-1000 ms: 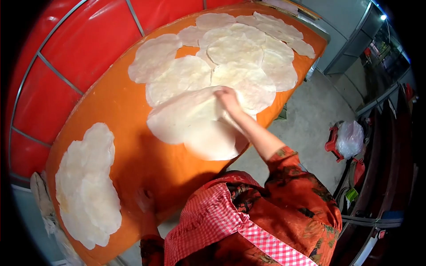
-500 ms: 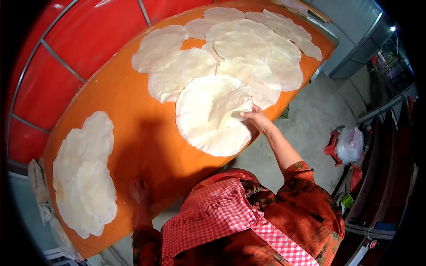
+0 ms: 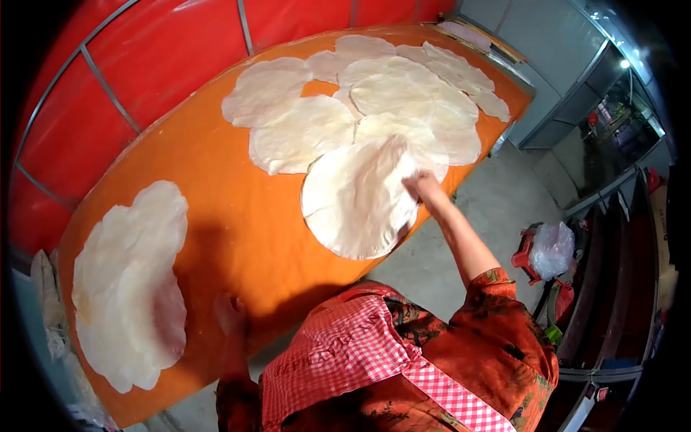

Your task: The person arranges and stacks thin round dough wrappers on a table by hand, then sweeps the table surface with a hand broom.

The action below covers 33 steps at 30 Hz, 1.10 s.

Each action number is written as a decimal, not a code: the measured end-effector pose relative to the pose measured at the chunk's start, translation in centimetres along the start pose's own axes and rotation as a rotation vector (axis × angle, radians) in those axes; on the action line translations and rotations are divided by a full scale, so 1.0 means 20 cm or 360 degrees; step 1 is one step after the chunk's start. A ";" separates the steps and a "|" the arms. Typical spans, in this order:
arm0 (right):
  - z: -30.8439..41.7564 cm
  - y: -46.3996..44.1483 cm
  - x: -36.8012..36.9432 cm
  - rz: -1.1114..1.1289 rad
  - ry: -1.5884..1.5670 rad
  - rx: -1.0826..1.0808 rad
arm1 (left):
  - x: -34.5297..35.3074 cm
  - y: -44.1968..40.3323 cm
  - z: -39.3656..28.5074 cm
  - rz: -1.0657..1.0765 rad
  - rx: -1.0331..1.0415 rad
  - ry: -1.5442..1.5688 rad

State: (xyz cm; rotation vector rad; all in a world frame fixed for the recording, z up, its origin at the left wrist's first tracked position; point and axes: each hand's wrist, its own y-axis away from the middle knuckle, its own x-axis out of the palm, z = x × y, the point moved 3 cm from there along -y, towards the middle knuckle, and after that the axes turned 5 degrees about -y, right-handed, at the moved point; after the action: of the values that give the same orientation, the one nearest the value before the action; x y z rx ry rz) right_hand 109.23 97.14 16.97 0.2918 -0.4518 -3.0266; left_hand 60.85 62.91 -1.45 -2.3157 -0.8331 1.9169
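Note:
A round, thin sheet of dough (image 3: 356, 205) lies on the orange-covered table (image 3: 252, 248), overlapping the spread of pale sheets (image 3: 302, 133) behind it. My right hand (image 3: 423, 186) is at its right edge, fingers closed and blurred; whether they pinch the edge is hard to make out. Near the table's front edge rests my left hand (image 3: 230, 313), in shadow and apart from any sheet, its fingers too dim to read. A stack of overlapping sheets (image 3: 129, 281) lies at the table's left end, a shadow on its right side.
Red panels (image 3: 173, 57) with metal bars run along the table's far side. On the right, a clear plastic bag (image 3: 552, 250) sits on a red stool (image 3: 524, 255) on the grey floor (image 3: 497, 194). Dark shelving stands at the far right.
The round sheet has come down from my right hand, first folded and lifted, and now lies mostly spread. My right hand has moved to its right edge. My left hand has barely moved.

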 end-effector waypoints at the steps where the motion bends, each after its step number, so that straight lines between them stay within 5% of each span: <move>1: -0.17 -0.06 -0.05 -0.0038 0.0119 0.0095 | 0.00 0.00 0.00 0.0025 -0.0007 0.0053; 4: -0.88 -0.36 -0.27 -0.0325 0.0207 -0.0071 | -0.04 -0.02 -0.03 -0.0002 -0.0013 0.0255; 6: -0.86 -0.32 -0.24 -0.0725 0.1071 -0.0236 | -0.06 -0.04 -0.06 -0.0137 0.0205 0.0141; 8: -0.85 -0.28 -0.19 -0.0531 0.0709 -0.0184 | -0.07 -0.04 -0.02 0.0012 0.0273 0.0061; 10: -0.91 -0.32 -0.20 -0.0294 0.0385 -0.0102 | -0.05 -0.04 -0.01 -0.0254 0.0347 0.0172; 11: -1.14 -0.50 -0.32 -0.0121 -0.0230 0.0075 | -0.04 -0.02 -0.01 -0.0386 0.0383 0.0233; 14: -0.60 -0.09 -0.15 -0.0126 -0.0392 0.0456 | -0.04 -0.04 -0.02 -0.0184 0.0273 0.0202; 18: -0.55 -0.09 -0.13 0.0215 -0.0667 0.0284 | -0.10 -0.07 -0.05 -0.0141 0.0268 0.0152; 20: -0.47 -0.08 -0.07 0.0216 -0.0509 0.0196 | -0.16 -0.08 -0.08 -0.0052 0.0229 0.0051; 22: -0.60 -0.32 -0.11 0.0051 0.0150 -0.0053 | -0.01 -0.01 0.01 -0.0620 0.0419 0.0045; 23: -0.45 -0.29 -0.06 -0.0032 0.0729 -0.0143 | -0.10 -0.05 -0.03 -0.0140 0.0247 0.0159; 24: -0.34 -0.32 0.01 0.0086 0.0501 -0.0080 | -0.12 -0.05 -0.05 -0.0261 0.0218 0.0086; 25: -0.04 -0.14 0.22 0.0203 0.0281 -0.0466 | -0.14 -0.05 -0.05 -0.0356 0.0178 0.0126; 26: 0.09 -0.17 0.29 0.0214 0.0743 -0.0367 | -0.18 -0.05 -0.07 -0.0240 0.0064 0.0106; 28: 0.28 -0.27 0.47 0.0583 0.0378 -0.0506 | -0.17 -0.05 -0.05 -0.0191 -0.0009 0.0118; 33: 1.01 0.14 1.29 0.0627 0.1190 -0.1483 | -0.17 -0.04 -0.04 -0.0175 -0.0050 0.0184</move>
State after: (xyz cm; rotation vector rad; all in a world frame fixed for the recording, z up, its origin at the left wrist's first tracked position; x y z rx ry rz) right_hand 80.17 97.78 32.27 1.0057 0.8072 -2.1758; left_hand 60.89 62.40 2.09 -2.3195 -0.9627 1.7211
